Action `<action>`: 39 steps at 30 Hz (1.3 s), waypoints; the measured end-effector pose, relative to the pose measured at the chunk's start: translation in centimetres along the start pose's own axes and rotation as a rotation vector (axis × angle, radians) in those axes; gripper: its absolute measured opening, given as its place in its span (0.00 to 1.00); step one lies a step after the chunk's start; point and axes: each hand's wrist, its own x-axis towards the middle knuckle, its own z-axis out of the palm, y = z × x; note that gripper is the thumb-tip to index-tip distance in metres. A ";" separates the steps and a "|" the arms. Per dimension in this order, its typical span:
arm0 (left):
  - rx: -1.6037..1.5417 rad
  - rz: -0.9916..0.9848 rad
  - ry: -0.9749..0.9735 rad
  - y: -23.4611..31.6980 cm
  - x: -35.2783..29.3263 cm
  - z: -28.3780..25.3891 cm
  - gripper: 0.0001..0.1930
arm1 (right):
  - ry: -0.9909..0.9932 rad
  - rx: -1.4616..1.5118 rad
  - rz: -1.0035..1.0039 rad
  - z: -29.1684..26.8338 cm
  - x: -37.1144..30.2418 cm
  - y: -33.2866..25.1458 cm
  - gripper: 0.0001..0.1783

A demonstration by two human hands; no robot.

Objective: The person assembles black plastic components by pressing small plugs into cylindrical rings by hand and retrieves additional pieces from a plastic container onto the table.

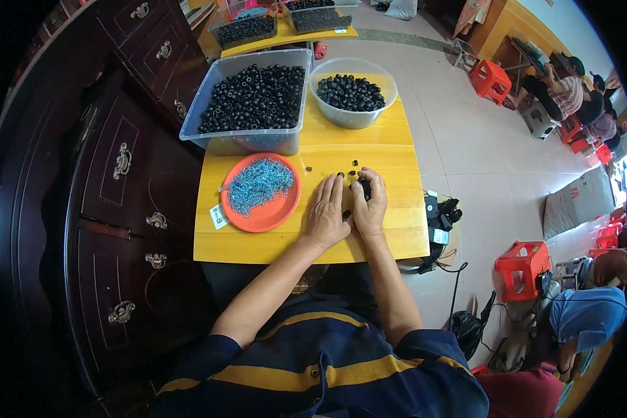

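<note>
My left hand [325, 212] lies palm down on the yellow table, its fingers stretched out. A small black cap-like piece [341, 174] is at its fingertips. Close beside it, my right hand [371, 209] has its fingers curled round several black pieces [365, 187], partly hidden by the hand. Another dark piece [346, 214] shows between the two thumbs. A few loose black pieces [354, 163] lie just beyond the hands. To the left, an orange-red plate [272, 217] holds a heap of small bluish, shiny parts [259, 184], too small to name.
At the table's far side stand a clear rectangular bin [305, 90] and a round clear tub [359, 120], both holding black pieces. Dark wooden drawers [111, 174] border the left. Red stools [522, 270] and seated people are on the right. Black cables [442, 216] hang beside the table.
</note>
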 end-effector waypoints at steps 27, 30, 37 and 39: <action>-0.221 0.068 0.263 -2.7 7.1 1.6 0.25 | -0.091 0.108 0.011 -2.0 -1.0 0.3 0.14; -0.185 0.114 0.136 -3.3 9.1 1.8 0.24 | -0.107 0.173 0.073 -1.5 -0.9 0.5 0.14; -0.443 0.081 0.064 -2.1 6.4 0.0 0.26 | -0.107 0.396 0.338 -1.6 -1.2 0.7 0.17; -0.414 0.072 0.172 -1.3 3.4 -1.3 0.28 | -0.030 0.447 0.352 -2.0 -1.1 0.2 0.15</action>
